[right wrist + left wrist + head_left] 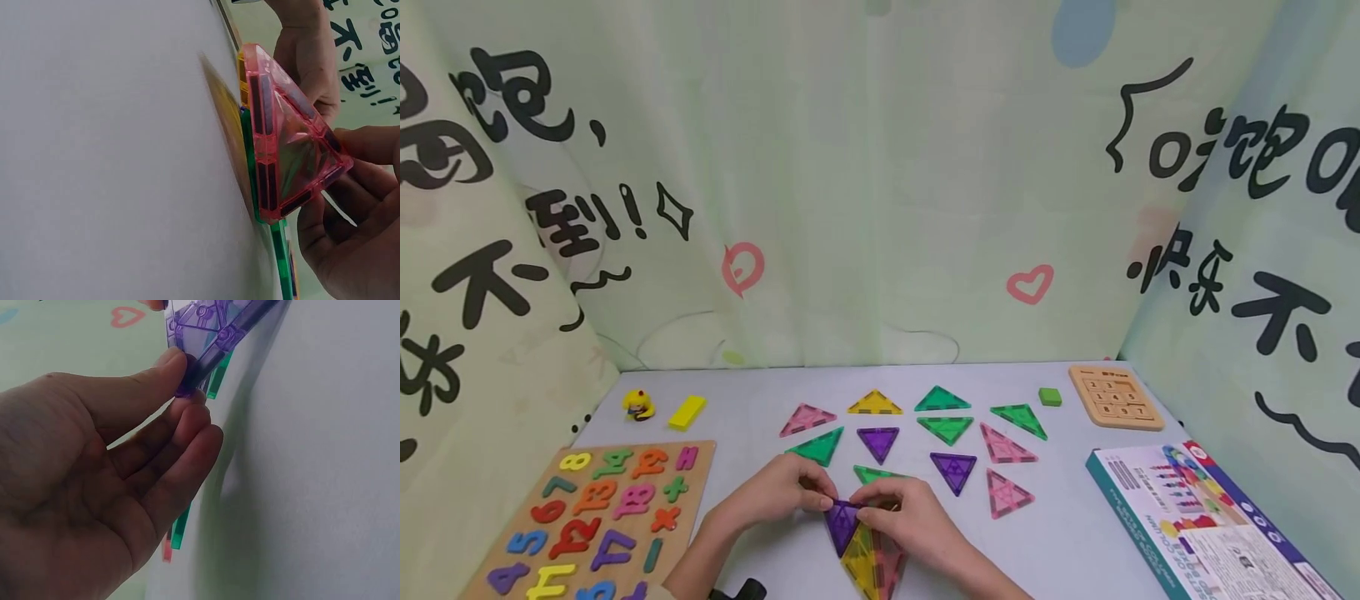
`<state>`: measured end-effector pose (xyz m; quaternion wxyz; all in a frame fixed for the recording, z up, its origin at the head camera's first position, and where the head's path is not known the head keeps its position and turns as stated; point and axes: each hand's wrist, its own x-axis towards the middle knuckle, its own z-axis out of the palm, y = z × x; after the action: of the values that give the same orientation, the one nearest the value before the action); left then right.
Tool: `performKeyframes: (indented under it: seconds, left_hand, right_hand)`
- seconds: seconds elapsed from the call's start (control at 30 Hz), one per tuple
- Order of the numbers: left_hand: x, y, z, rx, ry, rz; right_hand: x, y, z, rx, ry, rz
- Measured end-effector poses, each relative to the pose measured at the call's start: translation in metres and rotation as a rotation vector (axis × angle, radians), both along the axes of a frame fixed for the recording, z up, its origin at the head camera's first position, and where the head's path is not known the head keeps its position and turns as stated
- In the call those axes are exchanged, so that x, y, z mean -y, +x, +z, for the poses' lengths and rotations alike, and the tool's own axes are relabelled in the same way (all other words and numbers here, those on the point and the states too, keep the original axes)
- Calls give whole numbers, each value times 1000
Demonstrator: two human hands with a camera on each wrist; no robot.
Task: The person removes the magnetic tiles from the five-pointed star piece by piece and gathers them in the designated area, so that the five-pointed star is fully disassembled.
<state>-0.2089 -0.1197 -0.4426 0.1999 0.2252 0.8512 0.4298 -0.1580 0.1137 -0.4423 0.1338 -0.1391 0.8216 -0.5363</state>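
My left hand pinches a corner of a purple triangular magnetic tile between thumb and fingers. The left wrist view shows this grip on the see-through purple tile up close. Opposite it, my right hand pinches the joined tiles at their upper end. Below the purple piece are a yellow tile and a pink tile, joined into one tilted shape. From the right wrist, the pink tile stands upright with its corner at the right hand's fingertips. A green tile edge shows behind it.
Loose triangular tiles lie beyond the hands, among them a purple one, a pink one and a green one. A wooden number board stands left, a box right. At the back are a duck toy and wooden puzzle.
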Motion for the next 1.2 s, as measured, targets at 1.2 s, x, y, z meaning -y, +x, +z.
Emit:
performKeyframes:
  seconds: [1.2]
  left_hand:
    - [-7, 5, 5, -156, -266, 314]
  right_hand:
    - [-26, 9, 6, 68, 82, 122]
